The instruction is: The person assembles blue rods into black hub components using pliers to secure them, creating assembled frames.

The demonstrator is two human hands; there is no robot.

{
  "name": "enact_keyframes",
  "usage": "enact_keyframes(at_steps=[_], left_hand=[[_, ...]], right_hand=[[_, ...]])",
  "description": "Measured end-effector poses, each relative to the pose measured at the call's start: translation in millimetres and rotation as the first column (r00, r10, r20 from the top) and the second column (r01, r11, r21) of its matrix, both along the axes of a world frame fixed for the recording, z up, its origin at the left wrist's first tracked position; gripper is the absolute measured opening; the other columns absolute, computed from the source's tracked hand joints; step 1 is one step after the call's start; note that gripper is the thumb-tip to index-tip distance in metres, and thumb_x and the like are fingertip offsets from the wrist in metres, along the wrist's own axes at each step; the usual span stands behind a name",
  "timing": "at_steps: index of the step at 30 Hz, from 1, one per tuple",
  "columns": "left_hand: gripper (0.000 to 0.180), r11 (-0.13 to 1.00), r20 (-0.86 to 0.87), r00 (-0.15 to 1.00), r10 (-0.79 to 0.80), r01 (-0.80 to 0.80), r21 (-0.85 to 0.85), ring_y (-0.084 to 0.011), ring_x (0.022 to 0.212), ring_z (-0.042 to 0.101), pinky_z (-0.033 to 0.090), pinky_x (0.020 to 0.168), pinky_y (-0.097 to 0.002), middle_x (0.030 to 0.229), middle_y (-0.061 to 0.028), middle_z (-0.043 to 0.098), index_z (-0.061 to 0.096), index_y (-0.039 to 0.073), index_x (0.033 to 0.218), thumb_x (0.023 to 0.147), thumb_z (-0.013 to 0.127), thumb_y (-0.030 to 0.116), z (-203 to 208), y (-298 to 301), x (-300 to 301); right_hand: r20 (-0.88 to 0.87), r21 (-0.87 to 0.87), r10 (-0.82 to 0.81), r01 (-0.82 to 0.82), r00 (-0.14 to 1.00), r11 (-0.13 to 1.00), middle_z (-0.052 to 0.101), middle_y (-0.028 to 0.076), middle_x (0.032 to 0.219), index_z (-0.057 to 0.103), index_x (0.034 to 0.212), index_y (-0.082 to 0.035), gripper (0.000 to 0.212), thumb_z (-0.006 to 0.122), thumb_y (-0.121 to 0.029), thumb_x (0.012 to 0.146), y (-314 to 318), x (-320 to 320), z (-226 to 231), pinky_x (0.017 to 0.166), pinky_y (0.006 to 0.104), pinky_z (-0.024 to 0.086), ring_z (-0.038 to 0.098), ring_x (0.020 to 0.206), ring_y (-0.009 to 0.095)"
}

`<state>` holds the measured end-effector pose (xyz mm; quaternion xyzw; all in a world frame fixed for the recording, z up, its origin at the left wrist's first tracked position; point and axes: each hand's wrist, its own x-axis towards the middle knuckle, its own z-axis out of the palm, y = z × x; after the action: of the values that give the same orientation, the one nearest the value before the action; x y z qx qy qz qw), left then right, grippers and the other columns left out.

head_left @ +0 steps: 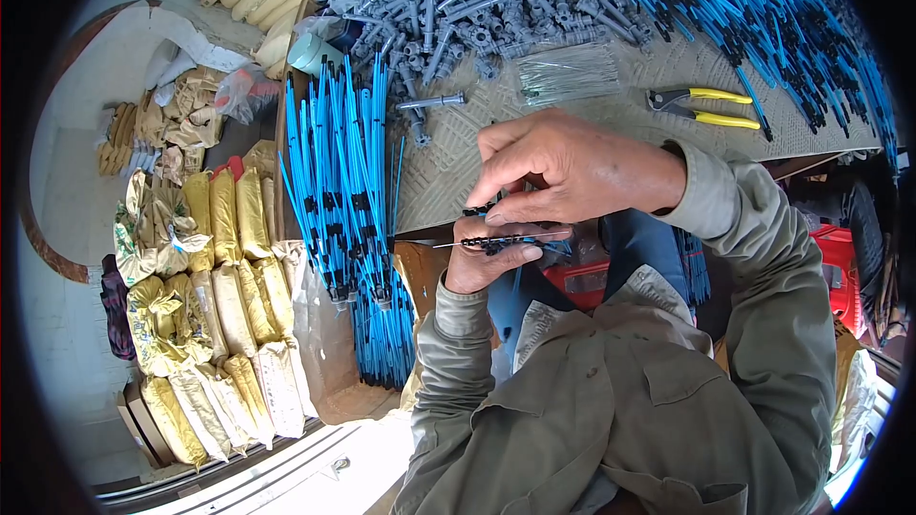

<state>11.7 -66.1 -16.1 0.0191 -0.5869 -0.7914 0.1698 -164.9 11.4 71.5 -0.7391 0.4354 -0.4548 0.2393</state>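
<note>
1. Workbench (611, 148) with a patterned mat fills the upper view; grey fittings (458, 5) heaped at its far edge, loose blue rods (763, 10) to the right, pliers (701, 107) lying idle.
2. Judging by the piles, a stack of finished rods (348, 191) lies at left; many loose ones remain.
3. Left hand (482, 262) is closed around a black part (496, 243), palm up, just below the bench edge.
4. Right hand (572, 172) arches over it, fingertips pinched on the same part.
</note>
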Motion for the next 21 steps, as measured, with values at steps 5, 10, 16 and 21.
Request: enact_keyframes(at_steps=[5,10,16,21], left_hand=[[0.019,1.000,-0.002,1.000,-0.001,0.001,0.015,-0.0221,0.091,0.062,0.047,0.085,-0.0359,0.092,-0.0173,0.067,0.065,-0.008,0.092,0.074,0.066,-0.004,7,-3,-7],[0.019,0.995,0.058,0.996,-0.066,0.071,-0.073,-0.0204,0.094,0.060,0.045,0.087,-0.0352,0.096,-0.0139,0.066,0.064,-0.007,0.093,0.075,0.066,-0.002,8,-9,-8],[0.054,0.998,0.182,0.983,-0.010,-0.001,0.059,-0.0290,0.097,0.060,0.042,0.092,-0.0398,0.104,-0.0200,0.061,0.042,-0.005,0.122,0.073,0.063,-0.003,11,-2,-1],[0.036,0.995,0.079,0.996,-0.029,0.036,-0.088,-0.0285,0.096,0.061,0.044,0.090,-0.0402,0.094,-0.0209,0.065,0.055,-0.007,0.107,0.072,0.063,-0.005,6,-3,5]], right_hand=[[-0.017,-0.011,-0.006,0.006,1.000,1.000,0.050,0.005,0.070,0.065,0.088,-0.004,0.013,0.067,-0.010,0.076,-3,-5,2,0.051,0.0323,0.037,0.050,0.058,0.019],[-0.047,-0.065,-0.045,0.042,0.998,0.997,0.051,0.006,0.072,0.062,0.087,-0.005,0.012,0.065,-0.009,0.076,-2,-4,3,0.053,0.0321,0.039,0.053,0.060,0.021],[0.003,-0.195,-0.044,0.044,0.999,0.980,0.053,0.005,0.082,0.054,0.084,-0.008,0.008,0.057,-0.014,0.079,-4,1,-9,0.054,0.0345,0.043,0.057,0.069,0.025],[-0.084,-0.194,-0.116,0.098,0.990,0.976,0.053,0.004,0.082,0.053,0.083,-0.008,0.010,0.058,-0.013,0.076,1,13,-2,0.056,0.0360,0.043,0.057,0.070,0.024]])
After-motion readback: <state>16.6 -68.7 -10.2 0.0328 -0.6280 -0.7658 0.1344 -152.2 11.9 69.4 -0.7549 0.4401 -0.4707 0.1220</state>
